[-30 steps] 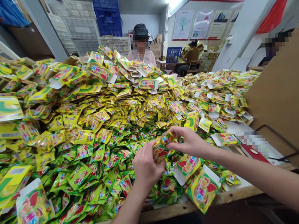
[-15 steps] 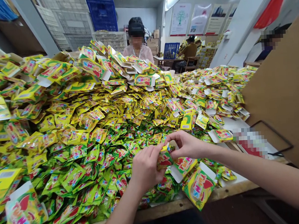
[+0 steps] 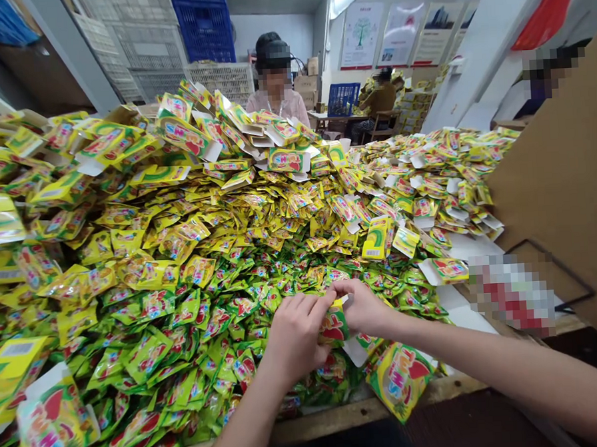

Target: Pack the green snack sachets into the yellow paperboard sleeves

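Note:
My left hand [image 3: 298, 337] is closed around a small printed candy box [image 3: 334, 323], green and yellow with a red picture. At the top end of that box, my right hand [image 3: 365, 308] has its fingers pressed on the white flap; part of the box is hidden behind them. Just below my right hand lies another box [image 3: 363, 345] with its white flap out. A further open box [image 3: 401, 381] rests at the table's front edge. Green sachets [image 3: 195, 349] lie heaped to the left of and beyond my hands.
Yellow sachets [image 3: 197, 209] pile up farther back, topped by flattened and opened boxes [image 3: 188, 132]. Brown cardboard [image 3: 561, 190] stands at the right. The wooden table edge [image 3: 333, 416] runs along the front. A person [image 3: 277, 104] sits across the heap; blue crates [image 3: 203, 28] are stacked behind.
My right hand has moved slightly down and in against the box's top end, now covering more of the box below it. My left hand keeps its hold. The view has shifted slightly.

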### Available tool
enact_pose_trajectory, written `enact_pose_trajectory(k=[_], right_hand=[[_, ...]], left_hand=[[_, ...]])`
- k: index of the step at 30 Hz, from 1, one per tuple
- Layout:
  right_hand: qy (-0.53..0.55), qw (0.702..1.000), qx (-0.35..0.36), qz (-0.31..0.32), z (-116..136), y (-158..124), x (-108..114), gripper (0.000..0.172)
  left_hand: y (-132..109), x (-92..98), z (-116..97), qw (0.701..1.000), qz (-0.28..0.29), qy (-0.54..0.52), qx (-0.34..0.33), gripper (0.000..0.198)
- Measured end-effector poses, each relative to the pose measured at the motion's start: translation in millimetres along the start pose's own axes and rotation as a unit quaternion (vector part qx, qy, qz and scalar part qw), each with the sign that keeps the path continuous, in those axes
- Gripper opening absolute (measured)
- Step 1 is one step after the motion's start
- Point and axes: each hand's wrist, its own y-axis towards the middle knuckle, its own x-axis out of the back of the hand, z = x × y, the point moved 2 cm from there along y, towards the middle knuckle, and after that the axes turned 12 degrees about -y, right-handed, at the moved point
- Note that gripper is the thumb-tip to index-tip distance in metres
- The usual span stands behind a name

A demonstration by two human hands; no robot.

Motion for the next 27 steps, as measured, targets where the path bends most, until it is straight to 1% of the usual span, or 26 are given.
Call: enact_pose_trajectory(k=[2, 3, 4, 6, 7, 8, 9, 11, 14, 16, 18, 19, 21, 24, 25, 26, 27], right_hand=[[0.027, 0.999, -0.021, -0.005, 4.8, -4.0, 4.1, 0.029], [0.044, 0.998, -0.031, -0.012, 9.2, -7.4, 8.0, 0.032], [0.06, 0.997, -0.038, -0.018, 14.2, -11.4, 12.4, 0.035], [0.088, 0.995, -0.041, -0.021, 24.0, -19.9, 19.8, 0.039], [0.099, 0.994, -0.042, -0.02, 27.4, -23.6, 22.1, 0.041], [0.108, 0.993, -0.044, -0.02, 29.2, -26.5, 23.2, 0.043], [0.111, 0.992, -0.046, -0.026, 29.3, -28.4, 23.4, 0.045], [0.093, 0.994, -0.036, -0.039, 25.6, -28.8, 20.6, 0.046], [0.047, 0.997, 0.014, -0.056, 14.7, -23.1, 13.1, 0.045], [0.037, 0.996, 0.036, -0.076, 7.9, -19.3, 10.7, 0.047], [0.041, 0.995, 0.026, -0.086, 3.4, -19.0, 12.3, 0.046], [0.048, 0.996, 0.011, -0.074, 2.0, -20.5, 14.4, 0.045], [0.076, 0.996, -0.021, -0.031, 0.8, -26.8, 20.5, 0.042], [0.152, 0.986, -0.047, 0.042, -0.7, -40.3, 29.4, 0.038], [0.171, 0.983, -0.044, 0.054, -1.5, -44.2, 30.7, 0.038], [0.179, 0.982, -0.036, 0.051, -2.5, -47.4, 30.9, 0.04], [0.172, 0.984, -0.026, 0.032, -3.7, -49.8, 29.7, 0.041]], left_hand=[[0.9, 8.8, 2.2, 0.992, -0.069, -0.095, 0.041, 0.075], [0.8, 11.8, 3.2, 0.979, -0.091, -0.169, 0.072, 0.079], [0.2, 12.8, 3.9, 0.957, -0.096, -0.253, 0.107, 0.079], [-2.0, 9.4, 2.6, 0.895, -0.059, -0.41, 0.165, 0.065], [-3.4, 6.4, 0.8, 0.867, -0.037, -0.463, 0.182, 0.057], [-5.0, 3.6, -1.3, 0.848, -0.027, -0.493, 0.191, 0.051], [-6.3, 1.2, -3.5, 0.841, -0.025, -0.503, 0.195, 0.047], [-8.1, -2.5, -7.6, 0.85, -0.032, -0.492, 0.185, 0.042], [-8.1, -6.6, -11.6, 0.871, -0.038, -0.459, 0.173, 0.037], [-6.5, -9.1, -11.2, 0.876, -0.043, -0.443, 0.186, 0.034], [-4.1, -10.7, -8.4, 0.882, -0.058, -0.42, 0.206, 0.031], [-2.8, -11.2, -6.4, 0.884, -0.071, -0.409, 0.214, 0.029], [-0.8, -11.9, -1.7, 0.882, -0.105, -0.402, 0.224, 0.027], [0.1, -15.1, 4.0, 0.858, -0.153, -0.43, 0.237, 0.026], [0.0, -17.1, 4.7, 0.852, -0.158, -0.437, 0.239, 0.026], [-0.1, -19.7, 4.4, 0.849, -0.152, -0.447, 0.238, 0.027], [-0.2, -22.9, 3.4, 0.845, -0.136, -0.46, 0.235, 0.027]])
